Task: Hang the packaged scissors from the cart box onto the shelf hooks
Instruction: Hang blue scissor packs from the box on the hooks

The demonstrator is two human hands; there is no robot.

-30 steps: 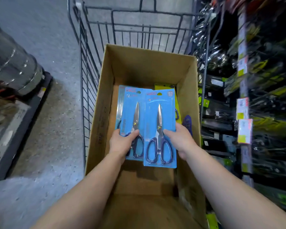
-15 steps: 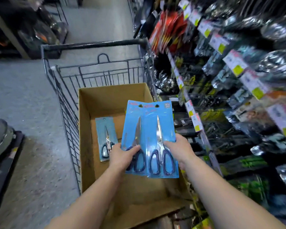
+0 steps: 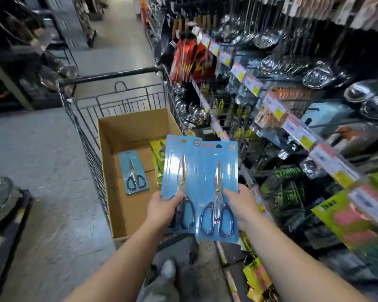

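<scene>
Carrying is the step: my left hand (image 3: 162, 209) and right hand (image 3: 241, 205) each grip a scissors pack (image 3: 218, 190) above the cart box (image 3: 127, 131), needing a free shelf hook beside it next.

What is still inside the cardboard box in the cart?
In the cardboard box, one blue scissors pack lies flat, with a yellow-green pack beside it. The held scissors packs cover that pack's lower part and the box's right side.

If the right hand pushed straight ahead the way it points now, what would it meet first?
Probably nothing solid at once. The right hand, gripping a blue scissors pack, points forward along the shelf front; the pack's top edge would likely brush hanging goods first, though depth is unclear.
</scene>
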